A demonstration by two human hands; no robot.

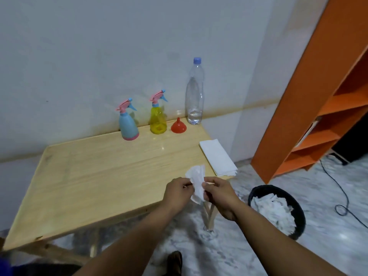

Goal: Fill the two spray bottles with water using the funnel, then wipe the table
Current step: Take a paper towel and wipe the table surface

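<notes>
Tissue [196, 183] pinched by left hand [178, 193] and right hand [219, 193]; bin [298, 212] holds crumpled tissues.

No text, label, brand, number or sign can be read anywhere in the head view.
</notes>
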